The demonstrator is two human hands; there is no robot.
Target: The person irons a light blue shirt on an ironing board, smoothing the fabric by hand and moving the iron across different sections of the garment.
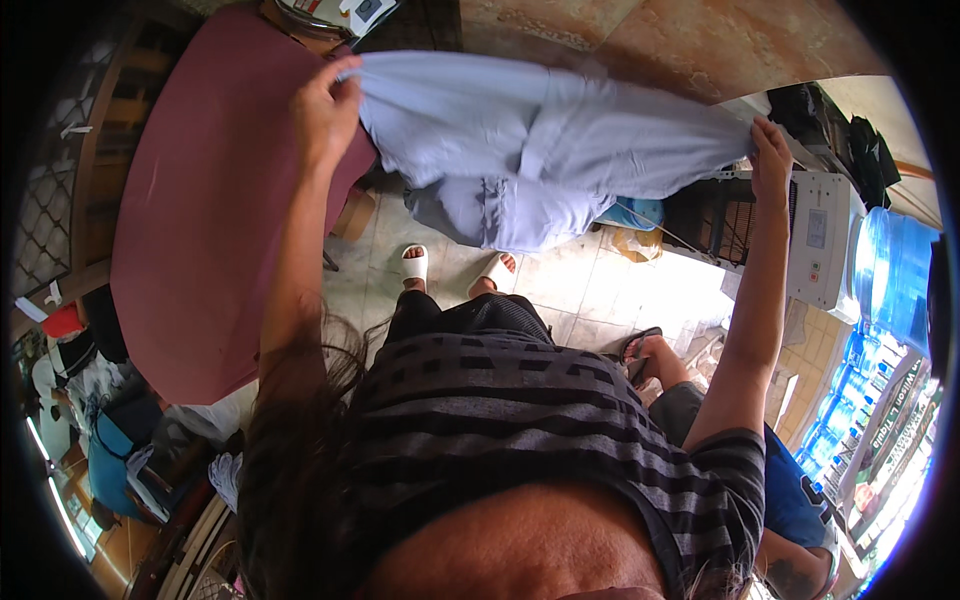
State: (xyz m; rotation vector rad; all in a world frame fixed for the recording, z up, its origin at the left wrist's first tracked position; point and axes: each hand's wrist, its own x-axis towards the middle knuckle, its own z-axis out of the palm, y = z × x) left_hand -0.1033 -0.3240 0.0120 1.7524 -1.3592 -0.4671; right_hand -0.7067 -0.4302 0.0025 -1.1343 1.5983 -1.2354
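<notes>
A pale blue-grey cloth garment (pixel 560 130) is stretched out in the air in front of me, with folds and a seam down its middle; I cannot make out which kind of garment it is. My left hand (pixel 327 112) pinches its left end, over the far part of the maroon padded board (pixel 205 220). At the other end, my right hand (pixel 770 158) grips the right corner, above a white machine with a small display. The lower middle of the cloth hangs down over the tiled floor.
The white machine (pixel 822 240) stands at the right beside a large blue water jug (pixel 895 270). Another person's leg (pixel 662 365) shows close on my right. A brown stone-like surface (pixel 640 40) lies at the far side. An iron-like appliance (pixel 345 12) rests beyond the board.
</notes>
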